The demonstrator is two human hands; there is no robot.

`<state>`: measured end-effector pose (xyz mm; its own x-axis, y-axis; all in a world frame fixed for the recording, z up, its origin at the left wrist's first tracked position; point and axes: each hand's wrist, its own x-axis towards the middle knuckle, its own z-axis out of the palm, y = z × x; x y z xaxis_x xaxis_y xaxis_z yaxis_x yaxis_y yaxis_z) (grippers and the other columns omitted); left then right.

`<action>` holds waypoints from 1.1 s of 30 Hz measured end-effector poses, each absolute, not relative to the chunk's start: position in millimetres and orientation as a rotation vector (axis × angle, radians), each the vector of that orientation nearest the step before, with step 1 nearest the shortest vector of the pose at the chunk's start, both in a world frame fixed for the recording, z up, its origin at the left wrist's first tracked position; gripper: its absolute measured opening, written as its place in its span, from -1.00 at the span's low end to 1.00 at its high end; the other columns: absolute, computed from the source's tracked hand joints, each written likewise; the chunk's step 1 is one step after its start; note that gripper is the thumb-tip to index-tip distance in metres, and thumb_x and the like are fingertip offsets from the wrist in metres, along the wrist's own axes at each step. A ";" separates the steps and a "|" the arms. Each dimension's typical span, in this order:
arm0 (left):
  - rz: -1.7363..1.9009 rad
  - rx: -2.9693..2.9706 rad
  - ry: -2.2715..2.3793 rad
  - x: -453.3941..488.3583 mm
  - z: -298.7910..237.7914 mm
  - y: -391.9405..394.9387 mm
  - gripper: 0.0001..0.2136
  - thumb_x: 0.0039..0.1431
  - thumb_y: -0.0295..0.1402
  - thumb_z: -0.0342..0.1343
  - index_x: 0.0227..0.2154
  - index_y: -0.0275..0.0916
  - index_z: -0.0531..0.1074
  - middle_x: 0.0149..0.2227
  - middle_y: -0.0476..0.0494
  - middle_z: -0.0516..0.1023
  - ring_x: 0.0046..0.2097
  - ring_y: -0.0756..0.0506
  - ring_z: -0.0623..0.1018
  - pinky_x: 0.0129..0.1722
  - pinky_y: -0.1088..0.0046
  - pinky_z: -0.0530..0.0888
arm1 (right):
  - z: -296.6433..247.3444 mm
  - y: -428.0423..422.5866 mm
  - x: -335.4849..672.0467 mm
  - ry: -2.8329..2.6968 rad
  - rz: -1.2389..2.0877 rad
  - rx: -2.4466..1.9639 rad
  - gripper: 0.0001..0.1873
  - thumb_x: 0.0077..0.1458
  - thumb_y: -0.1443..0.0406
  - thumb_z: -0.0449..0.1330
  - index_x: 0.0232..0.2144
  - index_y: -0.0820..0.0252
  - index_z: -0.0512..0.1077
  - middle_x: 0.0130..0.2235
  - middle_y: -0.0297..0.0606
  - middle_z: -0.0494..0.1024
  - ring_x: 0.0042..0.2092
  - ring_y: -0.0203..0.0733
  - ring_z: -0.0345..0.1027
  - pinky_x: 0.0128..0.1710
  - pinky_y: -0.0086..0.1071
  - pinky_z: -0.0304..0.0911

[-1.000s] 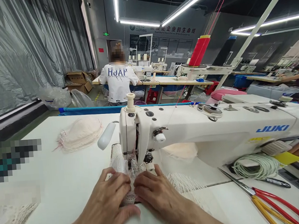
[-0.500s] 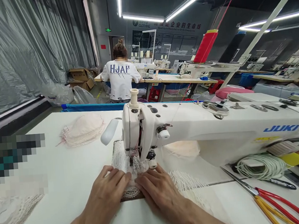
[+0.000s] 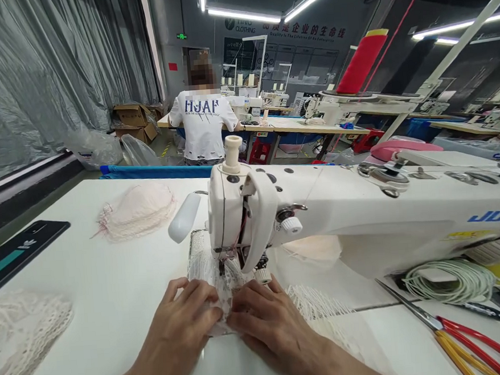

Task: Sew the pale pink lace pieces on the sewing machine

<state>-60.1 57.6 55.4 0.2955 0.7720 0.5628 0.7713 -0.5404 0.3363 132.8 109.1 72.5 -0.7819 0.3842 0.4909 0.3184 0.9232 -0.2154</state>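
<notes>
White lace fabric point(image 3: 203, 265) lies under the presser foot of a white sewing machine point(image 3: 319, 197). Just in front of the needle, my left hand point(image 3: 186, 315) has its fingers curled, pinching the lace on the left side. Close beside it, my right hand point(image 3: 265, 312) grips the same lace, thumb and fingertips almost meeting the left ones. Both sets of fingertips are partly hidden by the hands themselves. To the right of my right hand spreads a fringed piece of lace point(image 3: 318, 301), partly covered by my forearm.
A pale pink lace stack point(image 3: 138, 212) and a dark phone-like slab point(image 3: 31, 243) lie left, above more white lace point(image 3: 29, 334). On the right are scissors point(image 3: 430, 320) and coiled pale green cord point(image 3: 449, 282). A person in a white shirt point(image 3: 202, 122) sits ahead.
The scalloped lace edge that showed between my hands has moved forward toward the needle and is mostly out of sight. My fingers are more bunched. The camera view has shifted slightly.
</notes>
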 end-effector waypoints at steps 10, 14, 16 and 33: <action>0.946 2.653 1.492 -58.8 63.1 55.4 -0.71 0.32 -0.53 -0.23 -0.16 -0.16 0.38 -0.20 0.00 0.53 -0.20 0.00 0.52 -0.05 0.32 0.28 | 76.3 110.4 134.3 -2.564 0.133 -0.419 -0.81 0.24 0.46 -0.01 -0.34 0.19 0.37 -0.21 -0.33 0.51 -0.17 -0.29 0.30 -0.15 -0.30 0.01; 0.896 2.711 1.548 -58.9 62.7 54.5 -0.72 0.30 -0.54 -0.20 -0.19 -0.14 0.40 -0.19 -0.01 0.54 -0.15 -0.03 0.52 -0.05 0.32 0.34 | 74.4 111.9 133.1 -2.553 0.134 -0.412 -0.78 0.26 0.46 -0.03 -0.37 0.21 0.35 -0.23 -0.35 0.53 -0.21 -0.30 0.32 -0.18 -0.30 0.00; 0.908 2.732 1.539 -59.0 61.3 54.2 -0.73 0.29 -0.53 -0.17 -0.21 -0.14 0.41 -0.18 -0.02 0.54 -0.12 -0.04 0.51 -0.04 0.31 0.34 | 73.4 112.9 133.0 -2.550 0.129 -0.392 -0.79 0.26 0.45 -0.03 -0.38 0.22 0.34 -0.25 -0.36 0.52 -0.24 -0.31 0.31 -0.19 -0.30 -0.01; 1.038 2.870 1.418 -58.9 50.8 56.1 -0.74 0.29 -0.60 -0.17 -0.31 -0.30 0.42 -0.30 -0.05 0.52 -0.27 0.01 0.47 -0.10 0.30 0.22 | 71.1 112.5 133.0 -2.529 0.106 -0.373 -0.81 0.25 0.44 0.00 -0.38 0.22 0.34 -0.24 -0.38 0.51 -0.23 -0.31 0.27 -0.21 -0.31 -0.06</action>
<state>-58.9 56.1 50.8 0.4613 0.6413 0.6132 0.7784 -0.6242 0.0672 133.0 112.5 71.1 -0.7959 0.2872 0.5329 0.2417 0.9578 -0.1553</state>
